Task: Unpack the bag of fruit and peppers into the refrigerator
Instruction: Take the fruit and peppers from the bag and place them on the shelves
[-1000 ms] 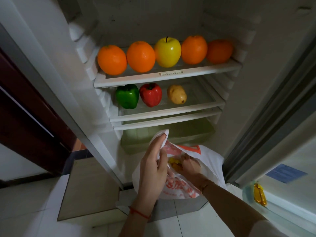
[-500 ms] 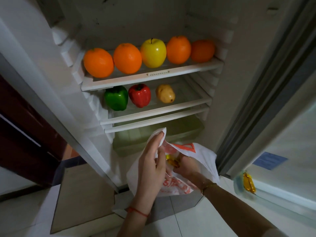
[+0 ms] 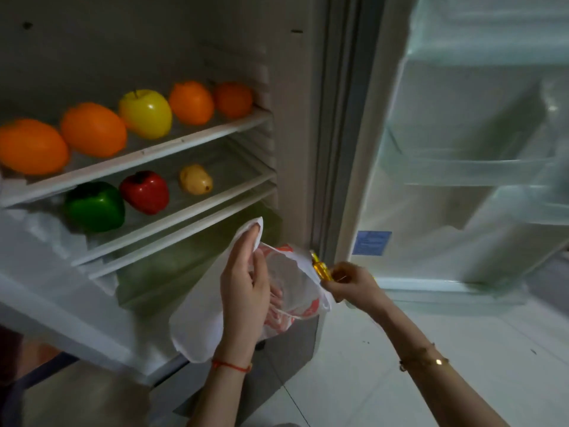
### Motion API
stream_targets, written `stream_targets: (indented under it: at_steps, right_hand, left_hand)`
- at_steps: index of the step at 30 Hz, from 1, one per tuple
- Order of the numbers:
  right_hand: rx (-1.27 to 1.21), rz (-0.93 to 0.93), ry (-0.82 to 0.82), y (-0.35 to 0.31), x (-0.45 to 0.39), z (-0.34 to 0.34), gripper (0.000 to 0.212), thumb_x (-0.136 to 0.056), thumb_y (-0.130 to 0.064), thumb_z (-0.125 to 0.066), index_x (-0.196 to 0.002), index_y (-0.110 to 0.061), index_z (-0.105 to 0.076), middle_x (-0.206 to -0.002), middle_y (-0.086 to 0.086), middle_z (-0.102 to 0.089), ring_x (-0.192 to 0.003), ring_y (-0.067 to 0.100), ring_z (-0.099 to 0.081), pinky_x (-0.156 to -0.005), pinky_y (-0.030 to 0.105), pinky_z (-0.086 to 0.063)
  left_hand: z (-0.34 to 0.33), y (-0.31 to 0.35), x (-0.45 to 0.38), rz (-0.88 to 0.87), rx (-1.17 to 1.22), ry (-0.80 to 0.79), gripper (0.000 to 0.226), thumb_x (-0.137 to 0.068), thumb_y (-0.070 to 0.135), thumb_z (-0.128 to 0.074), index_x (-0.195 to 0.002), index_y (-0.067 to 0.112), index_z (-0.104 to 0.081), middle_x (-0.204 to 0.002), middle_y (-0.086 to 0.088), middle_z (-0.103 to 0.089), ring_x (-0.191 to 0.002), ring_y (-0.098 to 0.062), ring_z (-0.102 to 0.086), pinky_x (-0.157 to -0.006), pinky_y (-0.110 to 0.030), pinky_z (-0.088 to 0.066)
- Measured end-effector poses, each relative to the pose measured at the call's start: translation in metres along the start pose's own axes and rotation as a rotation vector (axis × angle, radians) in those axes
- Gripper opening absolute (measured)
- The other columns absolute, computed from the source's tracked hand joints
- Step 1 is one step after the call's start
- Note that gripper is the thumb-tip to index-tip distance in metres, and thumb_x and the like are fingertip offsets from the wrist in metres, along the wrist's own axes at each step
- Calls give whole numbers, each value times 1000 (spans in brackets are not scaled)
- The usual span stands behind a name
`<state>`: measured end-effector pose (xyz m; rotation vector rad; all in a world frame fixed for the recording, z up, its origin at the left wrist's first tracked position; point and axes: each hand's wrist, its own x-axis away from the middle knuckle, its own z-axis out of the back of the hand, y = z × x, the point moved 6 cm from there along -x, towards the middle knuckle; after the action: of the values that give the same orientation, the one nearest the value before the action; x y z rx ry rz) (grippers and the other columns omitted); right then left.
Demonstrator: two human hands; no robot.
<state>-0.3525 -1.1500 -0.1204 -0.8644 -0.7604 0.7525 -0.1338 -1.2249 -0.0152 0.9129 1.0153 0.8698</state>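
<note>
We lift a small yellow item from the bag.
Fridge [image 3: 289,167] above our hands; left hand [image 3: 246,291] pinches bag [image 3: 197,318] rim, right hand [image 3: 351,283] beside it pinches yellow item [image 3: 320,268]; next, shelve it.

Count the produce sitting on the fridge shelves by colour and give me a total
Orange: 4, first at
Yellow: 2, apple and a smaller yellow piece
Red: 1, pepper
Green: 1, pepper
Total: 8
</note>
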Motion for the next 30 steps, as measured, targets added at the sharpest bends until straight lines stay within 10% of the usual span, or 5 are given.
stream_targets:
  at_steps: [7, 19, 27, 30]
  right_hand:
    - [109, -208, 251, 63, 0, 77, 19, -79, -22, -76, -86, -9, -65, -73, 10, -72, -60, 15, -63, -63, 28, -50]
    - [342, -363, 170, 110, -64, 38, 45, -69, -39, -83, -90, -2, -68, -92, 14, -70, -84, 27, -67, -76, 38, -57]
    - [603, -207, 253, 73, -42, 52, 40, -85, -44, -68, -93, -5, -62, -94, 10, -62, -80, 24, -60, -70, 36, -52]
    - [596, 63, 345, 41, -25, 50, 37, -89, -46, -63, -86, -9, -65, -91, 7, -64, -77, 25, -60, -66, 35, -52]
  left_hand:
    - [-12, 2, 5, 6, -3, -24, 47, -99, 25, -47, -139, 48, -44, -128, 48, -44, -107, -44, -67, -80, -57, -60]
    - [-6, 4, 18, 11, -109, 71, 48, -99, 30, -45, -130, 67, -40, -145, 14, -52, -103, -45, -68, -77, -58, -60]
    - [0, 14, 26, 15, -139, 110, 42, -99, 40, -44, -130, 67, -40, -144, 11, -54, -101, -43, -69, -78, -57, -60]
    - [4, 15, 29, 50, -96, 109, 42, -101, 31, -44, -136, 55, -43, -138, -2, -60, -68, -28, -73, -60, -47, -63]
